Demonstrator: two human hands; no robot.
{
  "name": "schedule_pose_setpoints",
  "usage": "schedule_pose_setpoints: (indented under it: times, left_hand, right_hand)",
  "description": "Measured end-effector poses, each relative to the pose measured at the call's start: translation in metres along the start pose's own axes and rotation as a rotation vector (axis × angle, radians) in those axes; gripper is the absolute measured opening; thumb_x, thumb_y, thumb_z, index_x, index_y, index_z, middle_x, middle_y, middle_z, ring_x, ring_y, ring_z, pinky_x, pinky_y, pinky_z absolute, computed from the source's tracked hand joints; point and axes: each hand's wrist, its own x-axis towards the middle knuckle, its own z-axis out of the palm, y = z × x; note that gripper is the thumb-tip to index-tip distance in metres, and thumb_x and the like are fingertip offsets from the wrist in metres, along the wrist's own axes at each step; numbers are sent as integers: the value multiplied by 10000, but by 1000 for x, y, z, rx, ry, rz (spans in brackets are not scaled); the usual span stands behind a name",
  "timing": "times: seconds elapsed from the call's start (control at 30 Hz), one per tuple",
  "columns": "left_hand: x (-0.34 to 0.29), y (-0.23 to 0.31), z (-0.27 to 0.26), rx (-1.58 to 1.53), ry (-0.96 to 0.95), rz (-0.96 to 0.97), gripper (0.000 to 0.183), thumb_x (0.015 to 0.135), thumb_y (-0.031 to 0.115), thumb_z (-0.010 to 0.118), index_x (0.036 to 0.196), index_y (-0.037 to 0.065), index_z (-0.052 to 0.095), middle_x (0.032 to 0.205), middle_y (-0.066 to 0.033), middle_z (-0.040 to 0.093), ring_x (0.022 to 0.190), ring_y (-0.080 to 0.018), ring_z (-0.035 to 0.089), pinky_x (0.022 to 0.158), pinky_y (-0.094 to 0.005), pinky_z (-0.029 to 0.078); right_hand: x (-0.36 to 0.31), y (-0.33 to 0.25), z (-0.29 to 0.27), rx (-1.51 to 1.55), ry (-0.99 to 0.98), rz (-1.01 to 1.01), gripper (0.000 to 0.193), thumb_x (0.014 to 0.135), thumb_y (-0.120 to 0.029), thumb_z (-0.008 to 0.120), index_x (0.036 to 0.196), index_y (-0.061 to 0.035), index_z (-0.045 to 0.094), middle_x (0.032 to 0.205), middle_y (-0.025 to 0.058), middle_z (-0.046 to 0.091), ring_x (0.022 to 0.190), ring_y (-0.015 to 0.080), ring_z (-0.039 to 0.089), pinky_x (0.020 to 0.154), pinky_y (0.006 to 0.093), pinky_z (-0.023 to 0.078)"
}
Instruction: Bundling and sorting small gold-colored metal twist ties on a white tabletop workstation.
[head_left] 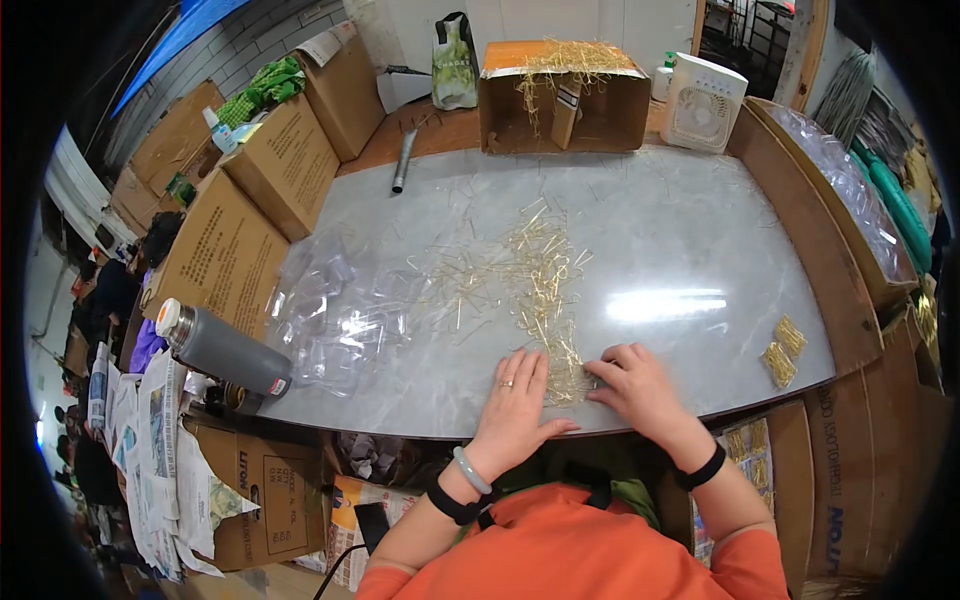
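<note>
A loose heap of gold wire hooks [545, 270] runs down the middle of the grey marbled tabletop toward its near edge. My left hand [512, 400] lies on the left side of the heap's near end, fingers stretched out flat and thumb apart. On the other side of that end, my right hand [640, 390] has its fingers bent in, thumb and fingertips close together against the hooks. What those fingertips hold, if anything, is too small to tell. Clear plastic packs [340, 320] lie piled left of the heap. Two small packs of gold hooks [783, 352] rest near the right edge.
A grey flask [225, 350] leans at the table's left edge beside cardboard boxes [215, 250]. A metal tube [404, 162] lies at the back left. An open carton [610, 110] with hooks on top and a white fan [704, 105] stand at the back. Cardboard [810, 235] walls the right side.
</note>
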Motion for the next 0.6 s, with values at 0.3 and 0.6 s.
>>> schedule_pose_setpoints:
  times: [0.3,0.6]
  left_hand:
    - [3,0,12,22,3,53,605,848,279,788,1356,26,579,1354,-153,512,1328,-420,444,1149,-536,357]
    - [-4,-2,3,-102,-15,54,655,832,258,798,1367,-12,532,1380,-178,487,1324,-418,440,1139,-516,375]
  right_hand:
    - [13,-7,5,-25,159,101,433,852,-239,781,1217,-41,658,1235,142,628,1157,363,570,988,462,477]
    - [10,-8,-8,114,-145,-118,528,851,-267,785,1314,-69,624,1367,131,581,1275,368,519,1079,467,437]
